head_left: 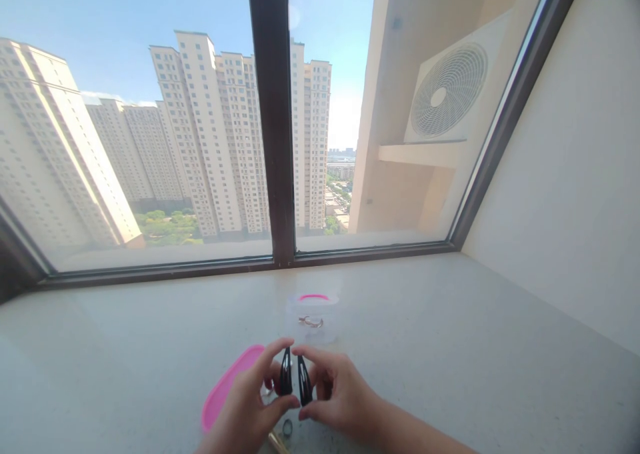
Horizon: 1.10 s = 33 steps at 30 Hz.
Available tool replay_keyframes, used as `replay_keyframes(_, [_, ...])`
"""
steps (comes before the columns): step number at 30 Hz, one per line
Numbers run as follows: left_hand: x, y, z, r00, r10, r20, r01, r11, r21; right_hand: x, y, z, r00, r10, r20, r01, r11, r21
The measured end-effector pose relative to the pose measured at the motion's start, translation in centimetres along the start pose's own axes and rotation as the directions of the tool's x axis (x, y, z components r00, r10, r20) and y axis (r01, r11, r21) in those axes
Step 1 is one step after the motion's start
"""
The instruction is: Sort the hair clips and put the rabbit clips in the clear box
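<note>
Two black snap hair clips stand upright side by side, a narrow gap between them. My left hand (pixel 255 391) pinches the left hair clip (pixel 285 373) between thumb and forefinger. In the same kind of pinch, my right hand (pixel 340 391) holds the right hair clip (pixel 305 381). Behind my left hand lies a pink oval lid (pixel 220 394), partly covered by it. Just below the clips a small dark ring (pixel 287 429) rests on the sill, near a gold-coloured item (pixel 278 443) cut off by the bottom edge.
Beyond my hands sits a clear plastic box (pixel 325 335) with a pink handle (pixel 314 297) and a gold-toned hair clip (pixel 311 321) in it. The pale sill (pixel 450 347) meets a dark window frame (pixel 283 174) at the back and a white wall (pixel 575 174) on the right.
</note>
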<state>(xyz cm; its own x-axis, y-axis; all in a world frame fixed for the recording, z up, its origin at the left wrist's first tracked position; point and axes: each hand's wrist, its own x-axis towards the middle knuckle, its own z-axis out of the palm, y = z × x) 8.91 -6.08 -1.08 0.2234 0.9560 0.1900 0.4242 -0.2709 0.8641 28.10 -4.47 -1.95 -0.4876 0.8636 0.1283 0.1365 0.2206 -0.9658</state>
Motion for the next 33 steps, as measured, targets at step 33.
replay_keyframes(33, [-0.2, 1.7, 0.1, 0.997, -0.055, 0.046, 0.065, 0.967, -0.247, 0.0, 0.1, 0.0, 1.0, 0.027, 0.006, -0.027, 0.999, -0.023])
